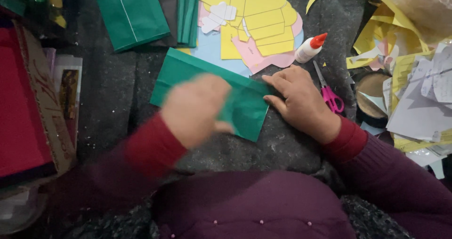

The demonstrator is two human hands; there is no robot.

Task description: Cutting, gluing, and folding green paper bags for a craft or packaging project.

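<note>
Green paper sheet (245, 102) lies flat on the grey felt mat (282, 145), thin, light, easily creased. The right hand (301, 100) presses its right edge with flat, spread fingers; the blurred left hand (195, 108) rests on its middle, grip unclear. Edges suit pinching.

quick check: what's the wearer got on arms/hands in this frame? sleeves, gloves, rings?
Both hands are bare, no gloves. The left hand is motion-blurred, so rings cannot be told; none shows on the right hand. Both arms wear dark maroon knit sleeves with brighter red ribbed cuffs.
</note>
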